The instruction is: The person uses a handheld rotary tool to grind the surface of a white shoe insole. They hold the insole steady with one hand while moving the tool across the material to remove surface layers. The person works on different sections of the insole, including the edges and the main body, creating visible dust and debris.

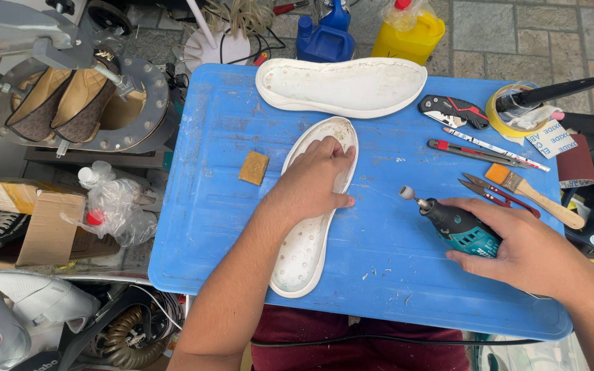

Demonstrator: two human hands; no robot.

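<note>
A white shoe sole [305, 251] lies lengthwise, inner side up, on a blue plastic board [207, 227]. My left hand [314, 178] presses flat on its upper half. My right hand [517, 251] grips a teal and black rotary tool [452, 223], whose small grinding tip [406, 193] points left and hovers just right of the sole, apart from it. A second white sole [342, 86] lies crosswise at the board's far edge.
A tan sanding block [254, 167] sits left of the sole. A utility knife [454, 111], pens, scissors [496, 192], a brush [531, 194] and a tape roll [510, 110] lie at right. Blue and yellow bottles stand behind. Shoes and a shoe press are at left.
</note>
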